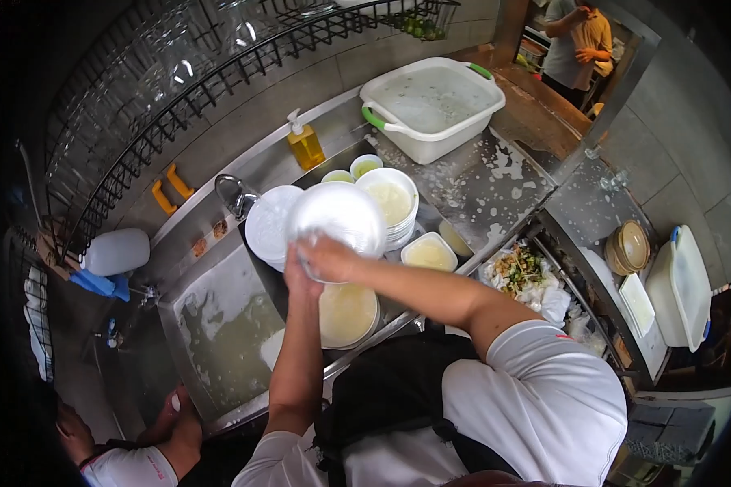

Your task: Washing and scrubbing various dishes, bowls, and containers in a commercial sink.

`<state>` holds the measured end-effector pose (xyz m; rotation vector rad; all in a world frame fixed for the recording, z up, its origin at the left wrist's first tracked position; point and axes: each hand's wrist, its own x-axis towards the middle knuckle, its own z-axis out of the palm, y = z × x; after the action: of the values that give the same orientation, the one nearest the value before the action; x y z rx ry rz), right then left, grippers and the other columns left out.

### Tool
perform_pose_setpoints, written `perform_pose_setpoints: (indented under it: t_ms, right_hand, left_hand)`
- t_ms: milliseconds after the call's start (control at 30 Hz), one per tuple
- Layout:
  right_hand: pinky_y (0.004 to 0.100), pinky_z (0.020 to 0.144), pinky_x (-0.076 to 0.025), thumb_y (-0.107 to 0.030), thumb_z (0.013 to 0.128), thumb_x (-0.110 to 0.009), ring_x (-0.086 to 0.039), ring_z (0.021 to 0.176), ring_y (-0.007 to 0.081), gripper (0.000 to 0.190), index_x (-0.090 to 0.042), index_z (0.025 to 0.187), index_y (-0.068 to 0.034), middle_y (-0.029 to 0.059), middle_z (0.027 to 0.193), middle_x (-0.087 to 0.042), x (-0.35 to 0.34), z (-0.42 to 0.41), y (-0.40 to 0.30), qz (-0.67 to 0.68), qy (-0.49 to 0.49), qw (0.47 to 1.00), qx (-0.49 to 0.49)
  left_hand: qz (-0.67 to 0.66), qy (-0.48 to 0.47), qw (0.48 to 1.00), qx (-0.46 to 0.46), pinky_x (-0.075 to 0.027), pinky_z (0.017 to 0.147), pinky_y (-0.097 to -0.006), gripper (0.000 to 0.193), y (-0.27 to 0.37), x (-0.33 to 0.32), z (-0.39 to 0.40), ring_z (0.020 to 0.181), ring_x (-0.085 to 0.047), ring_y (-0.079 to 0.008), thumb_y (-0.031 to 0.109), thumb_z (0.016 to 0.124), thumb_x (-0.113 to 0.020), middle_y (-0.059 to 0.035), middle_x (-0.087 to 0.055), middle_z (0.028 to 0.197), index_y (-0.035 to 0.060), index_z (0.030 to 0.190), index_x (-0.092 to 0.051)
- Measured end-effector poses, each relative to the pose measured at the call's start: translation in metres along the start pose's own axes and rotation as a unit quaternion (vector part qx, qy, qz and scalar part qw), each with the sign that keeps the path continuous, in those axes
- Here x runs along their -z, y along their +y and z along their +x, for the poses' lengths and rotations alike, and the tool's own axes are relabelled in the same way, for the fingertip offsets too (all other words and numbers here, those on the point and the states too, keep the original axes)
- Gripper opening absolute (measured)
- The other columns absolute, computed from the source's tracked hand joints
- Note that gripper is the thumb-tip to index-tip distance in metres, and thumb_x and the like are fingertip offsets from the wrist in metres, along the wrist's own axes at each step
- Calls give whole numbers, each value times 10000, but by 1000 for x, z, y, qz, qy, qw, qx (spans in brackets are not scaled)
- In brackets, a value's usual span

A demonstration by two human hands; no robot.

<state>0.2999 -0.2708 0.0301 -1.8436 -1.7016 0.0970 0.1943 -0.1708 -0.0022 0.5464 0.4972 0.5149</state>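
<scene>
A round white dish (341, 213) is tilted up over the sink, its lower left rim gripped by my left hand (301, 274). My right hand (329, 255) lies across the dish's lower part, blurred; whether it holds anything is hidden. Behind the dish stand a stack of white dishes (268, 222) on the left and a stack of white bowls (396, 198) with cloudy liquid on the right. Below my hands sits a round container (347, 316) of yellowish liquid. A square white bowl (429, 252) holds similar liquid.
Left is a sink basin (231, 341) of murky, soapy water, with a faucet (234, 195) behind. A soap pump bottle (306, 143) and a white tub (432, 103) stand at the back. A wire glass rack (219, 73) hangs above. Food waste (518, 271) lies right. A co-worker (152, 450) is at lower left.
</scene>
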Motion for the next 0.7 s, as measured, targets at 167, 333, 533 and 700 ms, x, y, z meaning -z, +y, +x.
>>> perform_pose_setpoints:
  t_ms: [167, 333, 533, 700]
  right_hand:
    - [506, 957, -460, -117, 825, -607, -580, 1096, 407, 340, -593, 1163, -86, 211, 1148, -622, 29, -33, 17, -71, 20, 997, -29]
    - [422, 999, -455, -191, 891, -524, -565, 1171, 291, 426, -557, 1311, -123, 139, 1308, -585, 69, -40, 44, 642, 185, 706, -233]
    - [461, 998, -515, -516, 986, -464, -591, 1214, 245, 591, -479, 1423, -118, 101, 1390, -559, -39, -77, -20, 884, 94, 370, -271]
    - [455, 830, -599, -490, 1012, -414, -662, 1073, 275, 511, -541, 1334, -114, 99, 1221, -648, -14, -95, 21, 748, 130, 474, -446]
  left_hand:
    - [-6, 92, 993, -69, -345, 1143, -534, 611, 41, 13, -29, 1358, -433, -369, 462, 1047, -294, -168, -428, 1499, 42, 1487, -347]
    - [-66, 14, 997, -34, -336, 1147, -543, 577, 19, 19, -55, 1351, -441, -379, 400, 1042, -323, -174, -441, 1489, 40, 1493, -338]
    - [2, 65, 997, 43, -388, 1103, -508, 568, -32, 30, -45, 1275, -515, -361, 343, 1028, -455, -196, -505, 1422, -27, 1450, -370]
    - [479, 261, 836, -68, -505, 730, -424, 437, -18, 66, -16, 845, -680, -288, 293, 1004, -509, -201, -706, 982, -111, 1075, -658]
